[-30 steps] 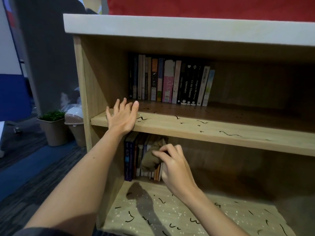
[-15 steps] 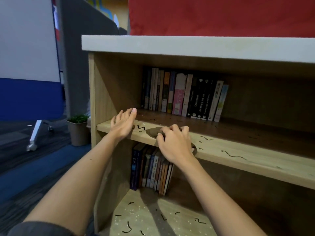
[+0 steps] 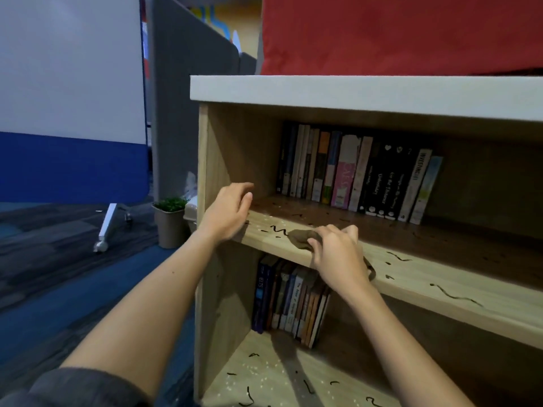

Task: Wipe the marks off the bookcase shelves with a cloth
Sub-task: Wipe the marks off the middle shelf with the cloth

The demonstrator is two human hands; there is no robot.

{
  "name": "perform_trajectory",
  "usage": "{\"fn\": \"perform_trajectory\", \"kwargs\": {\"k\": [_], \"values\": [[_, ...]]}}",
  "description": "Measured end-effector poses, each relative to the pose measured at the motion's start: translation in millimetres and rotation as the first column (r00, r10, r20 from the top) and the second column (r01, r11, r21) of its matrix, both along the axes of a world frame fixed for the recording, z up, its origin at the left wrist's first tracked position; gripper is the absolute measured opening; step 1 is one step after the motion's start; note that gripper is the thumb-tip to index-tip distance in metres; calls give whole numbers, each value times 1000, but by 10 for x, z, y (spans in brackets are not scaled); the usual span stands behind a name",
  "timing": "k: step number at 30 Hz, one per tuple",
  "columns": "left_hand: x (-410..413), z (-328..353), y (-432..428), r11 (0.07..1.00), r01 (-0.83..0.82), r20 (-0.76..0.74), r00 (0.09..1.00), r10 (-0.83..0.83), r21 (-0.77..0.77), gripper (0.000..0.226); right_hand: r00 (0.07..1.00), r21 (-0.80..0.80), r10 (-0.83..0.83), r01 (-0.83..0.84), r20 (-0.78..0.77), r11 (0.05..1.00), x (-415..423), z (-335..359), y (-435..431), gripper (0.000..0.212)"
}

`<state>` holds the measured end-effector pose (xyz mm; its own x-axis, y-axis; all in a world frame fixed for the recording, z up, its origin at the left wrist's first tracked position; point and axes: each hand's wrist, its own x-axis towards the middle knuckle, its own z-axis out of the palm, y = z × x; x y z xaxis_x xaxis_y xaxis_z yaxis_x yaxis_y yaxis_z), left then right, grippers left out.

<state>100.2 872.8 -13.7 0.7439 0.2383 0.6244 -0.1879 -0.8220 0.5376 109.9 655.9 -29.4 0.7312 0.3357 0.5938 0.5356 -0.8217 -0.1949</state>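
A brown cloth [image 3: 299, 237] lies bunched on the middle shelf [image 3: 411, 277] of a light wooden bookcase [image 3: 217, 160]. My right hand [image 3: 335, 254] presses down on the cloth with curled fingers gripping it. Black squiggly marks [image 3: 277, 230] and white specks dot the shelf just left of the cloth and further right. My left hand [image 3: 227, 211] rests at the shelf's left front corner, fingers loosely bent, holding nothing. The bottom shelf [image 3: 276, 377] also carries black marks.
A row of upright books [image 3: 355, 171] stands at the back of the middle shelf, another row of books [image 3: 291, 298] below. Left of the bookcase are a small potted plant [image 3: 170, 218], a grey partition [image 3: 188, 92] and a wheeled whiteboard [image 3: 70, 98]. A red panel [image 3: 396, 30] rises behind.
My right hand has lifted the cloth from in front of the lower books onto the middle shelf and now presses it there. My left fingers have curled a little. The view has shifted right.
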Motion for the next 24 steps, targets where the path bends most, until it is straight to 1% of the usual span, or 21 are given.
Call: {"fn": "perform_trajectory", "kwargs": {"k": [1, 3, 5, 7, 8, 9, 11, 12, 14, 16, 17, 19, 21, 24], "values": [[34, -7, 64, 999, 5, 50, 999, -7, 41, 38, 1000, 42, -15, 16, -22, 999, 18, 29, 40, 30], [151, -39, 193, 997, 36, 83, 996, -42, 72, 37, 999, 75, -20, 23, -37, 997, -17, 55, 173, 30], [249, -125, 277, 997, 55, 75, 995, -60, 61, 39, 998, 41, 48, -47, -29, 998, -137, 33, 316, 30], [316, -232, 296, 998, 58, 122, 991, -59, 15, 41, 984, 82, 165, -159, -69, 984, -290, 44, 406, 30], [331, -254, 283, 998, 68, 165, 984, -65, -13, 41, 978, 124, 192, -181, -83, 976, -333, 80, 415, 31], [339, -257, 284, 996, 89, 204, 976, -80, -32, 42, 982, 155, 175, -162, -75, 975, -322, 140, 435, 30], [337, -251, 304, 990, 126, 241, 964, -108, -57, 43, 996, 211, 82, -72, -38, 975, -135, 274, 500, 31], [340, -254, 307, 987, 136, 251, 962, -112, -81, 43, 998, 253, 28, -14, -51, 967, 12, 344, 544, 31], [326, -251, 275, 981, 148, 270, 957, -110, -124, 45, 991, 300, -52, 87, -123, 950, 332, 468, 643, 33], [316, -242, 265, 984, 134, 272, 957, -99, -114, 51, 973, 247, -86, 139, -212, 959, 614, 534, 794, 31], [317, -250, 267, 987, 126, 264, 960, -96, -99, 55, 958, 183, -98, 151, -269, 972, 709, 538, 871, 29], [323, -253, 277, 990, 113, 266, 960, -86, -86, 58, 927, 8, -86, 95, -365, 995, 810, 511, 996, 29], [321, -241, 270, 992, 103, 268, 960, -79, -75, 58, 932, -123, -38, -8, -360, 992, 780, 467, 1012, 33], [324, -236, 268, 992, 96, 261, 963, -72, -81, 58, 945, -220, 92, -167, -313, 961, 605, 442, 875, 34]]}}
